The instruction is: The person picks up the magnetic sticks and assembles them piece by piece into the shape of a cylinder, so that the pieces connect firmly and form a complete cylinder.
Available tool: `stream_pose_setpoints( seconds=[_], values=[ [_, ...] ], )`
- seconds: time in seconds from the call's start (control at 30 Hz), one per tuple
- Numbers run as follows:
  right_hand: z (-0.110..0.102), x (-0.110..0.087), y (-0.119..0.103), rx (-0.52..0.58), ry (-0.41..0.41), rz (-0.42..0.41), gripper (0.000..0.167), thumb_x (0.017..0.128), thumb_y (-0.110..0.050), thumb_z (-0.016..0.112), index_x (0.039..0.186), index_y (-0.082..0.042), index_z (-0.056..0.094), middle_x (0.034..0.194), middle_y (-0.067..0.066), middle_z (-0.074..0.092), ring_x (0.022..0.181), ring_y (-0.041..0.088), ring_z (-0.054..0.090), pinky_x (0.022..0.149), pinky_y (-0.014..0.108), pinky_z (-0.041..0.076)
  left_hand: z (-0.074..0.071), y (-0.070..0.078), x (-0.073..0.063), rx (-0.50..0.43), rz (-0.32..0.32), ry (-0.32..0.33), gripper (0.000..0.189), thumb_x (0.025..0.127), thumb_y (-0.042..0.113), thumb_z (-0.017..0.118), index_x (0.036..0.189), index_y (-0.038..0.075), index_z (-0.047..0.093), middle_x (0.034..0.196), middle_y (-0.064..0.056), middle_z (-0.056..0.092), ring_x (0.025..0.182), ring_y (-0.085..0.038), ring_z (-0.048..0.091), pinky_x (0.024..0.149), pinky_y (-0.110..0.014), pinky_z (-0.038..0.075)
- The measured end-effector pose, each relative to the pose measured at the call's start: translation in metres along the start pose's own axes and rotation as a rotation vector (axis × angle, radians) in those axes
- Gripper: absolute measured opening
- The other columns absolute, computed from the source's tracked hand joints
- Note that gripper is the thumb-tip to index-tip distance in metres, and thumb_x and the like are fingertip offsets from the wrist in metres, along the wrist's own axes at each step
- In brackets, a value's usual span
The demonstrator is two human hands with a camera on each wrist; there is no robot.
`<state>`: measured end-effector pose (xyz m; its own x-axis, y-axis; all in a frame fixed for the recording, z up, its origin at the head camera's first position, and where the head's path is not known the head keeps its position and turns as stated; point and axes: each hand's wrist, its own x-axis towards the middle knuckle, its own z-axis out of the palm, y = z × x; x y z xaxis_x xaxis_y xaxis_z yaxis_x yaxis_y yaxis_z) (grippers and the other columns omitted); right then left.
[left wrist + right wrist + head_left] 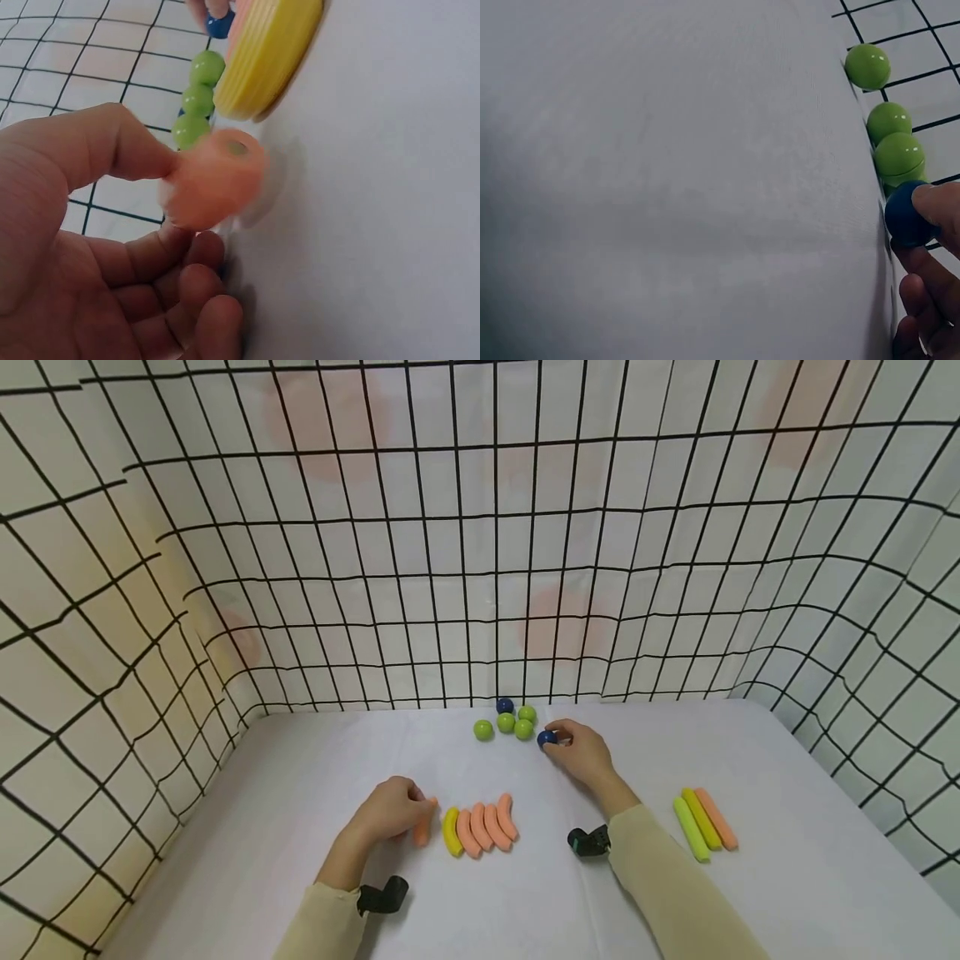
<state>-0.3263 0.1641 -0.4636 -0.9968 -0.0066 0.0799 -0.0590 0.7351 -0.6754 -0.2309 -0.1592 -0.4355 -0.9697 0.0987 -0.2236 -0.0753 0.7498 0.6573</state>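
Note:
Between the thumb and fingers of my left hand (390, 810) is an orange stick-like piece (423, 827); the left wrist view shows the rounded end of this orange piece (225, 180). Right beside it lies a yellow curved, banana-shaped piece (452, 832), then a row of several salmon curved pieces (480, 827). Farther back, my right hand (581, 750) pinches a dark blue ball (547, 738) with thumb and fingertips. In the right wrist view, that blue ball (909, 214) overlaps the nearest green balls (900, 155).
Several green balls (506, 722) and another dark blue ball (505, 705) sit at the back of the white table (315, 760). On the right lie three straight sticks, lime (692, 829), yellow (702, 819) and orange (717, 819). Black grid-lined walls (495, 543) enclose the back and sides.

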Motion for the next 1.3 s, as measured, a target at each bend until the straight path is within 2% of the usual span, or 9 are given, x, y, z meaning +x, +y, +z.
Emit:
stream_pose_setpoints(
  seconds=[0.23,0.4,0.53,0.63,0.8,1.0,1.17,1.3],
  values=[
    [-0.007,-0.011,0.001,0.074,0.009,0.02,0.039,0.091,-0.03,0.071,0.128,-0.018,0.064,0.121,0.011,0.069,0.102,0.026,0.059,0.083,0.038,0.045,-0.002,0.002,0.0,-0.028,-0.023,0.055,0.025,0.09,0.033,0.068,0.082,0.009,0.063,0.068,-0.002,0.058,0.057,-0.015,0.051,0.051,-0.027,0.039],
    [-0.013,-0.025,0.002,0.143,0.024,0.003,0.036,0.092,-0.026,0.07,0.127,-0.017,0.064,0.119,0.01,0.068,0.095,0.021,0.055,0.076,0.029,0.042,0.0,0.004,0.002,-0.031,-0.024,0.093,0.027,0.091,0.035,0.067,0.085,0.009,0.062,0.07,-0.001,0.058,0.063,-0.016,0.051,0.055,-0.027,0.039],
    [-0.019,-0.038,-0.002,0.193,0.026,-0.012,0.035,0.094,-0.025,0.069,0.127,-0.017,0.062,0.12,0.01,0.068,0.095,0.02,0.054,0.076,0.027,0.042,0.001,0.009,0.004,-0.052,0.023,0.154,0.026,0.091,0.035,0.066,0.09,0.009,0.061,0.074,-0.001,0.06,0.069,-0.017,0.052,0.059,-0.028,0.039],
    [-0.024,-0.048,-0.007,0.216,0.032,-0.034,0.036,0.094,-0.023,0.069,0.128,-0.016,0.062,0.121,0.011,0.068,0.094,0.02,0.055,0.074,0.027,0.044,0.003,0.016,0.006,-0.126,0.091,0.175,0.026,0.093,0.033,0.066,0.096,0.008,0.06,0.075,-0.001,0.065,0.07,-0.017,0.055,0.063,-0.028,0.042],
    [-0.029,-0.06,-0.012,0.247,0.04,-0.063,0.035,0.094,-0.022,0.07,0.127,-0.016,0.062,0.121,0.01,0.068,0.092,0.018,0.056,0.07,0.024,0.046,0.01,0.028,0.01,-0.232,0.183,0.163,0.027,0.095,0.034,0.067,0.102,0.009,0.059,0.075,-0.001,0.068,0.065,-0.016,0.059,0.065,-0.028,0.046],
    [-0.027,-0.065,-0.016,0.29,0.033,-0.053,0.033,0.094,-0.024,0.069,0.126,-0.018,0.063,0.121,0.009,0.068,0.095,0.019,0.055,0.071,0.025,0.047,0.024,0.042,0.019,-0.335,0.249,0.155,0.034,0.092,0.04,0.071,0.106,0.01,0.063,0.084,-0.002,0.073,0.066,-0.014,0.061,0.063,-0.026,0.049],
    [-0.024,-0.069,-0.018,0.301,0.025,-0.04,0.034,0.094,-0.024,0.069,0.127,-0.017,0.063,0.122,0.01,0.067,0.095,0.019,0.055,0.075,0.026,0.046,0.036,0.054,0.025,-0.412,0.267,0.134,0.036,0.09,0.042,0.073,0.106,0.011,0.064,0.089,-0.003,0.075,0.07,-0.013,0.063,0.065,-0.026,0.048],
    [-0.019,-0.071,-0.018,0.309,0.017,-0.04,0.034,0.094,-0.023,0.069,0.127,-0.016,0.063,0.122,0.01,0.068,0.096,0.019,0.056,0.078,0.027,0.046,0.044,0.062,0.027,-0.471,0.289,0.08,0.035,0.092,0.039,0.072,0.109,0.01,0.063,0.094,-0.013,0.075,0.068,-0.013,0.06,0.064,-0.025,0.045]
  ],
)
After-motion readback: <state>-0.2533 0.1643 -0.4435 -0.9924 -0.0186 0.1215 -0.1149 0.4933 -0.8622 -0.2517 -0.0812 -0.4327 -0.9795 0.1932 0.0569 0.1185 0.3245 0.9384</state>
